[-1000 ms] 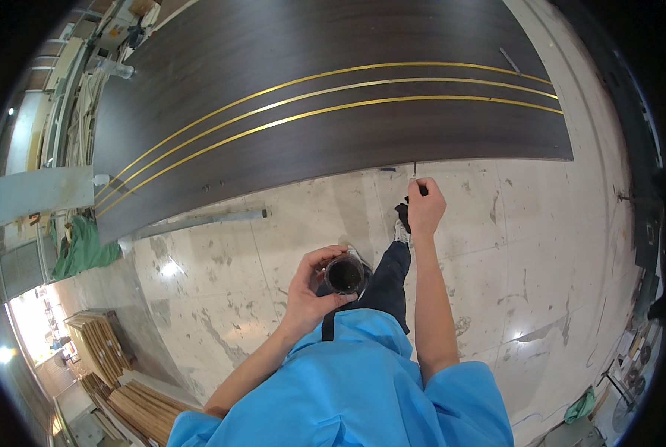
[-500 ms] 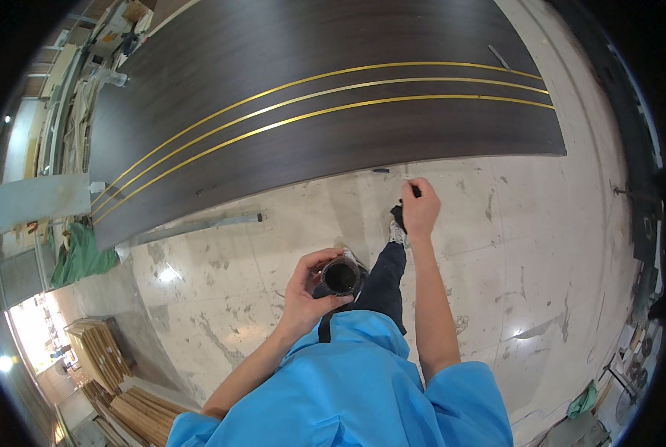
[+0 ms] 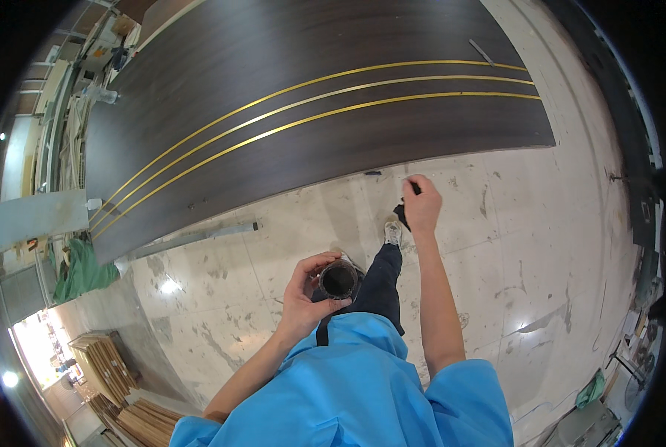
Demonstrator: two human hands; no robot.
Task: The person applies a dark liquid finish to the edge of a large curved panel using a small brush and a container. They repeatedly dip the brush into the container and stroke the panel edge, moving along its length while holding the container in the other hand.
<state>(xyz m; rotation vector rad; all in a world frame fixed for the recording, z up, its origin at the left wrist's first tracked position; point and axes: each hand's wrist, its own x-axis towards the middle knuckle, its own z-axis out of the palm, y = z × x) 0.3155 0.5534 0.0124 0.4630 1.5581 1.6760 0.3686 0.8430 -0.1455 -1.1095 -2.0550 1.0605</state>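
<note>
My left hand (image 3: 305,294) is wrapped round a round, dark-rimmed cup (image 3: 339,279), held upright in front of my waist. The inside of the cup looks dark, and its contents cannot be made out. Farther out and to the right, my right hand (image 3: 423,206) is closed on a small black object (image 3: 401,216). Part of that object sticks out below the fist; my fingers hide the rest, so its kind is unclear. Beyond both hands lies a large dark brown panel (image 3: 303,149) with yellow-gold strips (image 3: 333,109) running along it.
A long grey metal bar (image 3: 199,236) lies near the panel's front edge. On the panel's far right rests a thin grey tool (image 3: 482,52). Green cloth (image 3: 84,270) hangs at the left, and stacked wooden boards (image 3: 103,363) stand at lower left. My shoe (image 3: 392,232) is on the stained floor.
The panel has shifted slightly left and up in view. My shoe has moved a little left from under the right hand. Both hands keep their hold with hardly any movement.
</note>
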